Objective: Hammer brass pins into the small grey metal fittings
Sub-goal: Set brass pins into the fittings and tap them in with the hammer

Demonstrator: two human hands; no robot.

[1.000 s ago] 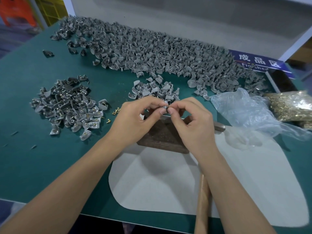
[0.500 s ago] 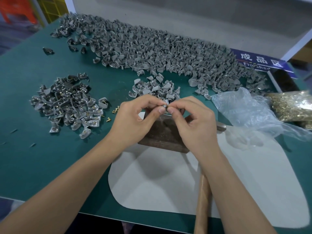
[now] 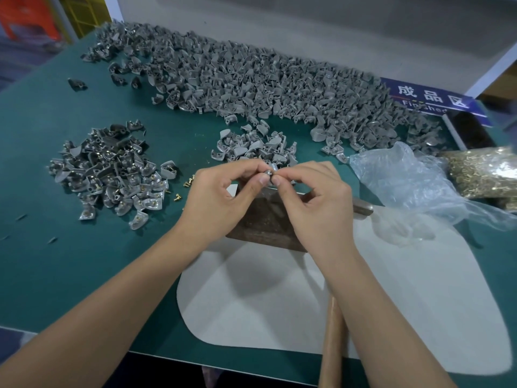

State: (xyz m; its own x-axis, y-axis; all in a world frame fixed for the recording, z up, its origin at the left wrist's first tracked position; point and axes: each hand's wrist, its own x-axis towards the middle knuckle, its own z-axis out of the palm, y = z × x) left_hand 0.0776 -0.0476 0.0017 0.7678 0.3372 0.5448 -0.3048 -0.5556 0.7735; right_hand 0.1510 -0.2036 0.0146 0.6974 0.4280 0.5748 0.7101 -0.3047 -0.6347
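A green work mat (image 3: 92, 270) is seen covering the table, and the dark block (image 3: 265, 228) near its middle serves as the landmark. Beyond the block, a long heap of bare grey fittings (image 3: 265, 79) is spread along the far edge. A pale grey sheet (image 3: 279, 303) is laid under the block and extends toward the viewer. To the block's right, a clear plastic bag (image 3: 405, 180) and a bag of brass pins (image 3: 486, 172) are found. To its left, a pile of fittings with brass pins (image 3: 112, 172) is gathered. A wooden hammer handle (image 3: 333, 345) is seen on the near side of the block. Just above the block, one small grey fitting (image 3: 269, 173) is pinched between the fingertips of the left hand (image 3: 221, 203) and the right hand (image 3: 316, 208). Loose brass pins (image 3: 188, 182) are scattered just left of the block.
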